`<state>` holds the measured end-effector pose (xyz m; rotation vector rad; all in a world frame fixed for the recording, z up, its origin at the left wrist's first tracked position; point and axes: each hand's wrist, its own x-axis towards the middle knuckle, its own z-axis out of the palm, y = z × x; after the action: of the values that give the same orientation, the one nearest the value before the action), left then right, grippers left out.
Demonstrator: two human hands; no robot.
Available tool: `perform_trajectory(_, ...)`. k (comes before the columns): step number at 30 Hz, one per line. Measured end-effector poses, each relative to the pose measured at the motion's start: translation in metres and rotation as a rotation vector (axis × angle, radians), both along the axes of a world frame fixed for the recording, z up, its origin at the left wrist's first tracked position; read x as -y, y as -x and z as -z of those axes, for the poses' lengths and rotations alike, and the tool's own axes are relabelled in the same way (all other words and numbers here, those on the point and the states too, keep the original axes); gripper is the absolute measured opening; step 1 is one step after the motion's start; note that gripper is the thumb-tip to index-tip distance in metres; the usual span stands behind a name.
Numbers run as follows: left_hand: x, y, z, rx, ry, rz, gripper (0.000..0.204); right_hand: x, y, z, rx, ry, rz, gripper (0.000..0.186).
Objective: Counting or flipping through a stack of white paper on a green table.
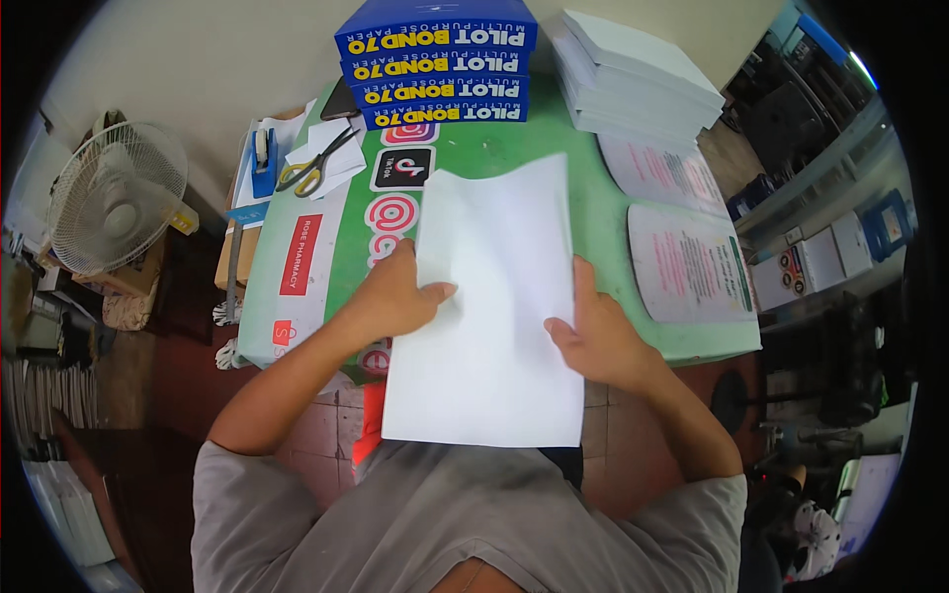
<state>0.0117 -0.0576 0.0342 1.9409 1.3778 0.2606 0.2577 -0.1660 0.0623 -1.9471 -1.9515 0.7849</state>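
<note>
A stack of white paper sheets (pixel 494 326) is held up in front of me, its near edge over my lap and its far end above the green table (pixel 593 232). My left hand (pixel 397 294) grips its left edge, thumb on top. On the opposite edge, my right hand (pixel 605 331) holds it the same way, thumb over the top and fingers along the side. The far end of the paper bows slightly between its corners. How many sheets there are, I cannot tell.
Blue paper-ream boxes (pixel 435 64) are piled at the back, beside a tall stack of white paper (pixel 638 74). Scissors (pixel 316 163) and a blue tape dispenser (pixel 263 163) lie at the back left. Printed sheets (pixel 687 259) lie right. A fan (pixel 114 198) stands left.
</note>
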Motion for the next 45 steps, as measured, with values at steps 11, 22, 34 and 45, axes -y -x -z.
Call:
perform_trajectory(11, 0.016, -0.025, -0.036, 0.363, -0.059, 0.075, 0.052, -0.016, 0.028, 0.018, -0.526, -0.072, 0.163, 0.053)
perform_trajectory(22, 0.018, 0.018, -0.004, 0.448, 0.429, -0.195, 0.057, -0.008, 0.004, 0.038, -1.183, 0.053, 0.487, 0.043)
perform_trajectory(34, 0.035, 0.02, 0.0, 0.319, 0.013, 0.126, 0.068, -0.07, -0.065, 0.044, -0.864, 0.343, 0.336, 0.038)
perform_trajectory(45, 0.024, 0.033, 0.004, 0.543, 0.577, -0.018, 0.068, -0.041, -0.024, 0.034, 0.189, -0.245, 0.024, 0.041)
